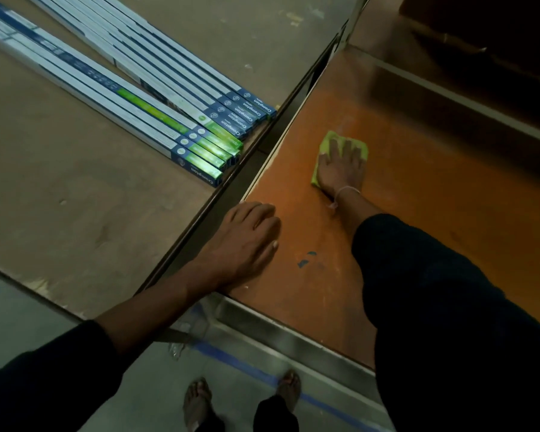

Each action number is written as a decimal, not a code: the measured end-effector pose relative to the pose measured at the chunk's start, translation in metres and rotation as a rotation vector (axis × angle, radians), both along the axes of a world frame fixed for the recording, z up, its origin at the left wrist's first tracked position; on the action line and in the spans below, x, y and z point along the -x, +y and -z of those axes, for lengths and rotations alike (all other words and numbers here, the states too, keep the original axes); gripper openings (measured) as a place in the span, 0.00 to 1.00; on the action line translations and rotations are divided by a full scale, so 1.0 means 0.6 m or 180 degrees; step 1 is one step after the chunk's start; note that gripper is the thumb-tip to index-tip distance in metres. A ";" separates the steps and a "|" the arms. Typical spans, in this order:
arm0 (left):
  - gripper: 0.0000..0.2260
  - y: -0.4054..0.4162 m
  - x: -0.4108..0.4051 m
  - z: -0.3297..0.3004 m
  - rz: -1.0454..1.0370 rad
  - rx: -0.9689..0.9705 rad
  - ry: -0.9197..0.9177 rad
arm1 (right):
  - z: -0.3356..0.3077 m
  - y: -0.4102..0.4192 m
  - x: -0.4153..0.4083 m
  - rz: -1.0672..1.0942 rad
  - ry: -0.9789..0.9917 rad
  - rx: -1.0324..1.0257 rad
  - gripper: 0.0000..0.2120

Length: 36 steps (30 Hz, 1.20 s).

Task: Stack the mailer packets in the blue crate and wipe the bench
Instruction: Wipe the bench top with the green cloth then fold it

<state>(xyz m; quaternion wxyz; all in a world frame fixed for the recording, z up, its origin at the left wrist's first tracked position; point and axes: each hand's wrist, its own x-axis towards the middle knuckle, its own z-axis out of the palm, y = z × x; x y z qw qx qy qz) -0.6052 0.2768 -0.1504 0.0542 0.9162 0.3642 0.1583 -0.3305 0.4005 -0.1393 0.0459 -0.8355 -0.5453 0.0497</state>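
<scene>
right hand (340,169) flat on cloth (326,145) mid-worktop (418,213) — bare surface all round; left hand (247,244) relaxed, fingers loosely bent, rests at its left edge

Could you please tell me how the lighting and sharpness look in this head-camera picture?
Head view: dim overall, darkest at the upper right; glare on the green ends of the boxes; right hand on the cloth slightly soft; left hand clearer; bench edges bow from the wide lens.
</scene>
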 end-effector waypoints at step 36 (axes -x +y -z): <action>0.22 -0.125 0.117 -0.008 -0.1419 0.3249 -0.3692 | 0.010 -0.269 0.271 -0.0742 0.0087 -0.0330 0.29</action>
